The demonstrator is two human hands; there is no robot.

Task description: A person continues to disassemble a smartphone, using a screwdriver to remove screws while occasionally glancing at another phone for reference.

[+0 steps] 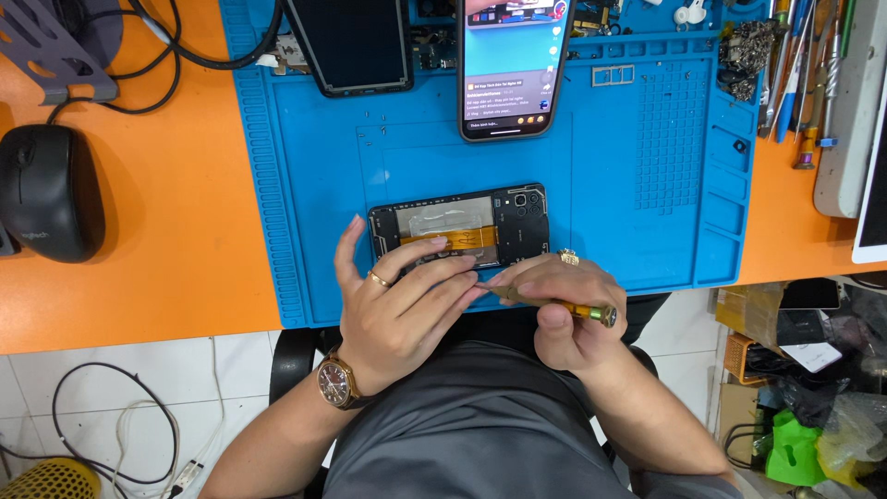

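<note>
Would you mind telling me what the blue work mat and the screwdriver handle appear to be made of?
The blue work mat looks like matte silicone or rubber, with moulded ridges and compartments. The screwdriver in the right hand appears metal: glossy amber handle with a silvery end cap.

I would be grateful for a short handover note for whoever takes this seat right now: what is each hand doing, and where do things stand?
Left hand: fingers rest on the near edge of the opened phone, steadying it.
Right hand: grips a yellow-handled screwdriver, tip pointing at the phone's near edge beside the left fingertips.
Phone: lies on the blue work mat, back cover off, orange flex cable and camera cluster exposed.
Nearby: a lit phone and a dark phone at the mat's far edge, hand tools to the right.
Done: back is open. Left: cannot tell which screws remain.
</note>
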